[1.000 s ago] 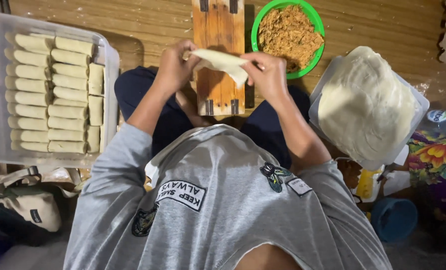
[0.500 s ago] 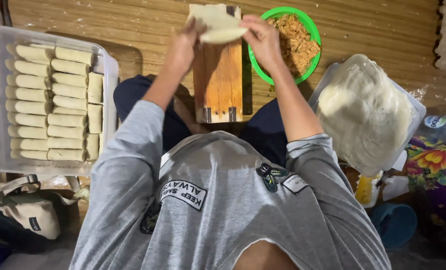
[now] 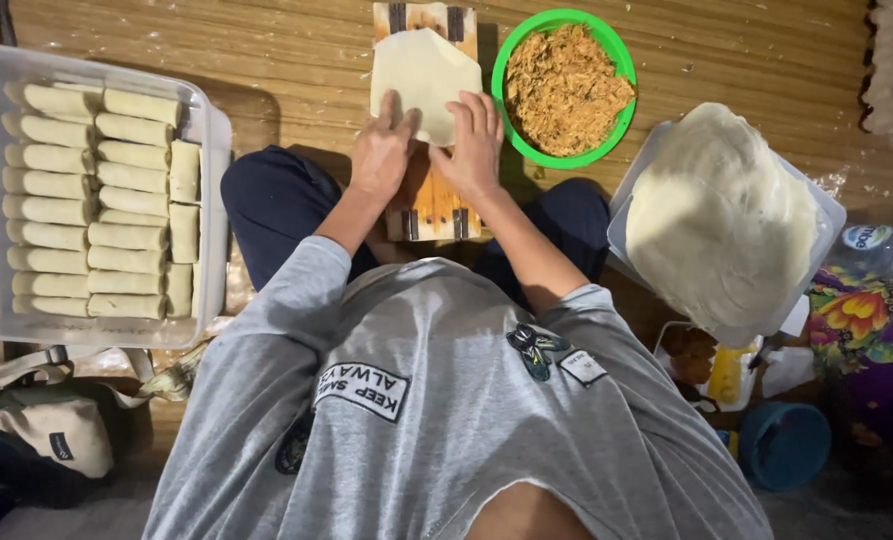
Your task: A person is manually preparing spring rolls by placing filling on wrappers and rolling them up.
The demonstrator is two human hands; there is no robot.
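A pale wrapper sheet (image 3: 424, 72) lies flat on a wooden board (image 3: 437, 210) in front of me. My left hand (image 3: 384, 150) and my right hand (image 3: 472, 148) press side by side on the sheet's near edge, fingers flat and spread. Neither hand grips anything. A green bowl (image 3: 504, 58) of brown shredded filling (image 3: 567, 88) sits just right of the board, close to my right hand.
A clear plastic tub (image 3: 212, 160) at left holds several rolled wraps (image 3: 97, 205). A white tray (image 3: 622, 215) at right bears a stack of round wrappers (image 3: 722, 220). A bag (image 3: 37, 430) lies at lower left, a blue cup (image 3: 785, 445) and floral cloth (image 3: 872, 330) at lower right.
The wrapper was held up between both hands, carried away from my body, and now lies spread on the board with both hands pressed on it.
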